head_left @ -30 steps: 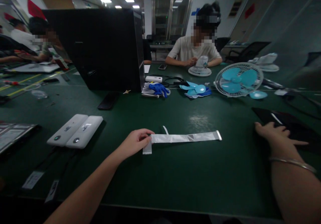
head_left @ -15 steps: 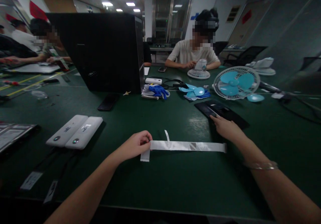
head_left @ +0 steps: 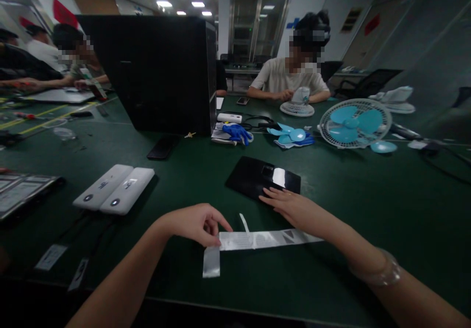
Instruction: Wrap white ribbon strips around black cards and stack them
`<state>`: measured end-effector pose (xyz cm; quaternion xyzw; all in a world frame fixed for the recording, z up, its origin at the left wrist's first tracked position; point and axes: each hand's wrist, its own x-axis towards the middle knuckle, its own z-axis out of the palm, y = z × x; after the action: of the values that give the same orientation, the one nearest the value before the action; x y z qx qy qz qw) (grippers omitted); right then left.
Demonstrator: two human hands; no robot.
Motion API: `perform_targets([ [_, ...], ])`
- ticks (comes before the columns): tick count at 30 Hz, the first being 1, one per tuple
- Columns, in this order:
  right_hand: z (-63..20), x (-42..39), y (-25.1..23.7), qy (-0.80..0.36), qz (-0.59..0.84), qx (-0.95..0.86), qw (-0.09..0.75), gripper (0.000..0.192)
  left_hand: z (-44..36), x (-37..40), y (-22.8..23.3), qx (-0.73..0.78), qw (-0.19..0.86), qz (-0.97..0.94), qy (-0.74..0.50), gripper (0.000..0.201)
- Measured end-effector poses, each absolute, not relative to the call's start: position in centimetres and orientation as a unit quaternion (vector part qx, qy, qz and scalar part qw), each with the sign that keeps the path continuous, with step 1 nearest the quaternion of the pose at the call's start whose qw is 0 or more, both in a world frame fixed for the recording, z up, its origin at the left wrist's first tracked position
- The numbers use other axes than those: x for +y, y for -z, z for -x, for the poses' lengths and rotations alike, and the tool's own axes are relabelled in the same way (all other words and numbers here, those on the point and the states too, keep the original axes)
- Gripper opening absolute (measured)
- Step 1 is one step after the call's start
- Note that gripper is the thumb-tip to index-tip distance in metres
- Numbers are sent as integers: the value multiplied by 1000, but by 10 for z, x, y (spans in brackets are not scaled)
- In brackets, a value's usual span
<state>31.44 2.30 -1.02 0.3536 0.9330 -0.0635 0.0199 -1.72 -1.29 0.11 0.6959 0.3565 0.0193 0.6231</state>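
A silvery-white flat ribbon cable (head_left: 239, 240) lies across the table in front of me, with a folded end hanging toward me and a thin strip standing up from it. My left hand (head_left: 200, 225) pinches its left end, the index finger stretched over the top. My right hand (head_left: 289, 205) is laid with fingers outstretched on the near edge of a flat black panel (head_left: 246, 176), which has a white patch and a small dark square. The right wrist and forearm cover the cable's right end. The right thumb is hidden.
Two white power banks (head_left: 130, 190) with cables sit left, near a black phone (head_left: 162, 147). Behind stand a large black case (head_left: 154, 78), blue gloves (head_left: 235, 133), blue fan blades (head_left: 289, 134) and a fan (head_left: 355, 122). A co-worker (head_left: 289, 78) sits opposite.
My right hand has brought the black panel leftward to the middle, and its fingers now lie flat on it. My left hand and the ribbon cable have come nearer to me.
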Motion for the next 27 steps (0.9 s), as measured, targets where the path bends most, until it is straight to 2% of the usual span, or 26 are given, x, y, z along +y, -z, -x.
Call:
perform_targets([
  [4,-301,9,6,81,-296,952,18,52,20,-13,4,339,651,-679,28,44],
  [8,-289,-5,1,102,-256,961,26,57,19,-12,5,343,648,-680,22,26],
  [11,-282,-16,-2,134,-220,966,23,65,19,-12,4,341,639,-689,4,19],
  [21,-283,-18,-3,148,-202,968,11,69,21,-9,7,352,645,-678,3,22],
  [27,-287,-17,-14,187,-274,942,-43,51,21,-7,10,375,644,-665,-37,24],
])
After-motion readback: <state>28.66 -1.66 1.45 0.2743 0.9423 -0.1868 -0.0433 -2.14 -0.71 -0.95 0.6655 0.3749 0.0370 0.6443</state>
